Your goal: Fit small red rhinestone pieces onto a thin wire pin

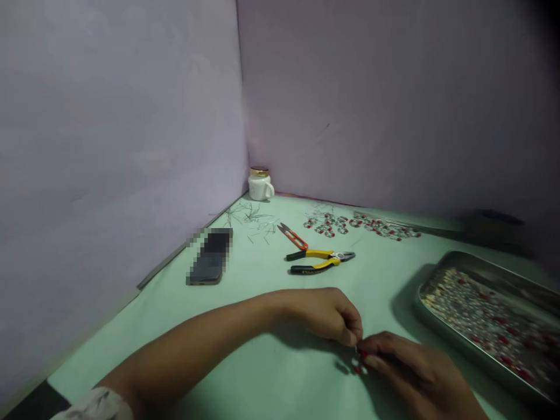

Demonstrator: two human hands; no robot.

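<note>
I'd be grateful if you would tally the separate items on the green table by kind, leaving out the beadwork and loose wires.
Pliers: 1
Thread snips: 1
Phone: 1
White lidded mug: 1
Metal tray: 1
Total: 5

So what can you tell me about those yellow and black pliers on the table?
These combination pliers lie flat on the pale green tabletop, with their nose pointing right. The two handles have yellow and black plastic grips and spread apart as they run left from a grey metal head. Nobody is holding them. The red-handled thread snips lie just beyond, their end at or almost touching the upper handle; the view cannot settle which.
</note>
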